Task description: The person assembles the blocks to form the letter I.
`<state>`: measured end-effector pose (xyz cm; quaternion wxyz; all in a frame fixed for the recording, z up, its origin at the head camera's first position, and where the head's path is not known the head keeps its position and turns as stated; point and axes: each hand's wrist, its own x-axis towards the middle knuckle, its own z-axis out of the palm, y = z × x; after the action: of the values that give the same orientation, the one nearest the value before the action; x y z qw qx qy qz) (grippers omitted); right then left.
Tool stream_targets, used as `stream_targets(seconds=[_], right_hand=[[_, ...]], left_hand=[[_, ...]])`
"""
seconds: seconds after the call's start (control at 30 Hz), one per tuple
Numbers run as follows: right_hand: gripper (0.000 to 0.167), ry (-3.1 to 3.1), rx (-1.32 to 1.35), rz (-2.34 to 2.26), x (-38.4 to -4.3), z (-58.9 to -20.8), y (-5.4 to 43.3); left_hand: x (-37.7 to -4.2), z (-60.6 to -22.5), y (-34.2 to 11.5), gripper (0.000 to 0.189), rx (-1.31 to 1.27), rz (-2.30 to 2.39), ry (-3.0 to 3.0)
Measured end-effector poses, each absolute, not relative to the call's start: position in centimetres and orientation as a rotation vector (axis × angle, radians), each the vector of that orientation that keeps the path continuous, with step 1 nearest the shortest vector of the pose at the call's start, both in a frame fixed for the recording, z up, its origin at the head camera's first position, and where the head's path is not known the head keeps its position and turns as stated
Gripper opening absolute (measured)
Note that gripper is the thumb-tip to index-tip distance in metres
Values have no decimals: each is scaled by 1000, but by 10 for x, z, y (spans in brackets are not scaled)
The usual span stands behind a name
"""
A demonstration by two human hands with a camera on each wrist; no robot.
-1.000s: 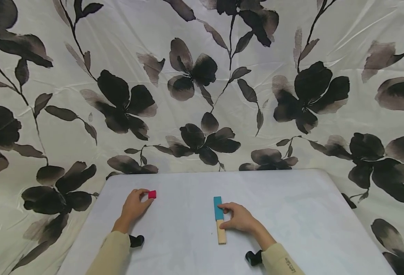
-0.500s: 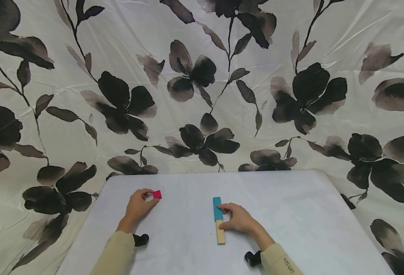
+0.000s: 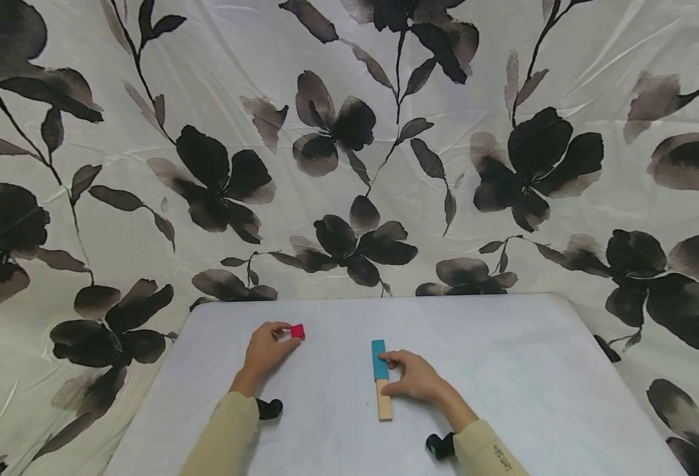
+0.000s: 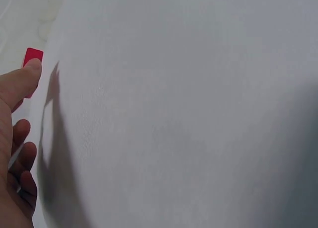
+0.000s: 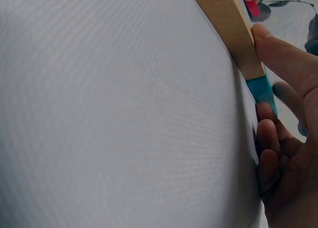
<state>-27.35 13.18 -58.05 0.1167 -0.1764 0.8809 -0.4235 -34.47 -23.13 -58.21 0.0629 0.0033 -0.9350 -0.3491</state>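
Observation:
Between thumb and fingertips my left hand (image 3: 266,352) pinches a small red cube (image 3: 298,332), over the left part of the white table. The left wrist view shows the red cube (image 4: 34,55) partly behind the thumb. Toward the middle, a teal block (image 3: 379,360) and a plain wooden block (image 3: 384,400) lie end to end in one line. My right hand (image 3: 419,377) rests against their right side, index finger at the teal block and thumb at the wooden one. In the right wrist view the thumb touches the edge of the wooden block (image 5: 233,34), its other fingers loosely bent.
The white table (image 3: 504,357) has a rounded far edge. Behind it hangs a light cloth (image 3: 432,86) with dark flowers. A black wrist camera (image 3: 270,409) sits at the left cuff, another black wrist camera (image 3: 440,446) at the right cuff.
My left hand has moved to the right with the red cube, nearer the two blocks. The right hand and the blocks stay about where they were.

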Motion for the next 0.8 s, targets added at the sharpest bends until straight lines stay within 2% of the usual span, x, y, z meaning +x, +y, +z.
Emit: stream_targets(seconds=[0.27,0.8], right_hand=[[57,2567,-539,-1231,-275,-579,133],[54,2568,-549,-1227,-272,-577,132]], left_hand=[[-345,-584,-206,40,-36,-1106,-2812],[-338,-587,-155,37,-127,-1195,-2762]])
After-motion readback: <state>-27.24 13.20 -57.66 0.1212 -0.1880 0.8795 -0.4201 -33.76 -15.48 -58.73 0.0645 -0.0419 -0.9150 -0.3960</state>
